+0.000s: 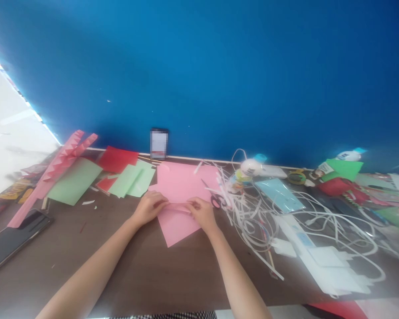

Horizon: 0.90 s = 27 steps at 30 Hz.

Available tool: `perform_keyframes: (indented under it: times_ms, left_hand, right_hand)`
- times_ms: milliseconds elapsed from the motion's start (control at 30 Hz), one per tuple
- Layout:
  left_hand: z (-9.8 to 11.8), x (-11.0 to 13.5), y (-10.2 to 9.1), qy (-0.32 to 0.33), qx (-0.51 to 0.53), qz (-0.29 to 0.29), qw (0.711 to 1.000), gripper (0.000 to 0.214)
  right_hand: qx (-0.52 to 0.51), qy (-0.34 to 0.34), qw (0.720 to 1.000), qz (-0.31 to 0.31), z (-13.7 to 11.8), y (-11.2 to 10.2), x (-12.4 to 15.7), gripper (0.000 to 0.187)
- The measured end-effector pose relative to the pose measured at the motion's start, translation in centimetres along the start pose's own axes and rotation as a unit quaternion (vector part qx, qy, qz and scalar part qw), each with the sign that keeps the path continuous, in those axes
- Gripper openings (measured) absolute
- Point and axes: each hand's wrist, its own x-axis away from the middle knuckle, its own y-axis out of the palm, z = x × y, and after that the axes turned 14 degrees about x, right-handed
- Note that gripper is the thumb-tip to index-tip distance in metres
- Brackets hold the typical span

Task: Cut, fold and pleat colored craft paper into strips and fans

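Note:
Both hands are closed in a pinch on a narrow folded strip of pink paper (177,205) at the middle of the table. My left hand (150,208) grips its left end with thumb and fingertips, and my right hand (202,214) grips the right end. Under and in front of the strip lies pink paper (173,229) with a corner pointing toward me; whether it joins the strip I cannot tell. A larger pink sheet (182,179) lies flat just beyond. Scissors (216,201) with dark handles rest right of my right hand, partly among paper strips.
Tangled white cables (252,226) and a power strip (302,248) cover the right side. A glue bottle (251,167) stands behind them. Light green sheets (133,178), red paper (118,158), a pleated pink paper piece (61,161) and a phone (16,239) are on the left. A blue wall (199,79) rises behind.

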Motion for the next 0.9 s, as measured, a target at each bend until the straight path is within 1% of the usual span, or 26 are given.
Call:
perform_keyframes:
  times_ms: [133, 200, 333, 400, 533, 600, 667, 733, 833, 900]
  left_hand:
    - [0.9, 0.0, 0.0, 0.027, -0.097, 0.02, 0.995, 0.015]
    - [1.0, 0.0, 0.1, 0.042, -0.11, 0.013, 0.993, 0.016]
    - [0.6, 0.1, 0.5, 0.064, -0.102, -0.008, 0.993, 0.016]
    - [0.3, 0.1, 0.7, 0.08, -0.116, -0.011, 0.99, 0.016]
    - [0.2, 0.3, 0.9, 0.13, -0.152, -0.016, 0.98, 0.018]
    - [0.0, 0.5, 0.8, 0.138, -0.16, -0.014, 0.977, 0.017]
    - [-0.2, 0.5, 0.6, 0.131, -0.166, -0.012, 0.977, 0.016]
    - [-0.3, 0.6, 0.4, 0.125, -0.167, -0.022, 0.978, 0.018]
    - [-0.1, 0.6, 0.4, 0.132, -0.159, -0.047, 0.977, 0.023]
    - [-0.1, 0.6, 0.4, 0.132, -0.141, -0.048, 0.98, 0.022]
  right_hand:
    - [0.037, -0.071, 0.997, 0.024, -0.4, -0.3, 0.2, 0.017]
    - [0.051, -0.103, 0.993, 0.026, -0.8, -0.5, 0.3, 0.017]
    - [0.083, -0.156, 0.984, 0.009, -1.3, -0.5, 0.5, 0.017]
    - [0.129, -0.192, 0.973, 0.01, -1.3, -0.4, 0.4, 0.016]
    - [0.227, -0.271, 0.935, 0.022, -1.2, -0.2, 0.1, 0.019]
    - [0.243, -0.277, 0.929, 0.02, -1.0, -0.2, 0.0, 0.022]
    - [0.244, -0.264, 0.933, 0.014, -0.9, -0.2, 0.0, 0.024]
    - [0.251, -0.254, 0.934, 0.003, -0.9, -0.2, 0.1, 0.024]
    - [0.275, -0.255, 0.927, -0.01, -1.3, -0.1, 0.3, 0.023]
    - [0.28, -0.254, 0.926, -0.018, -1.5, 0.0, 0.4, 0.024]
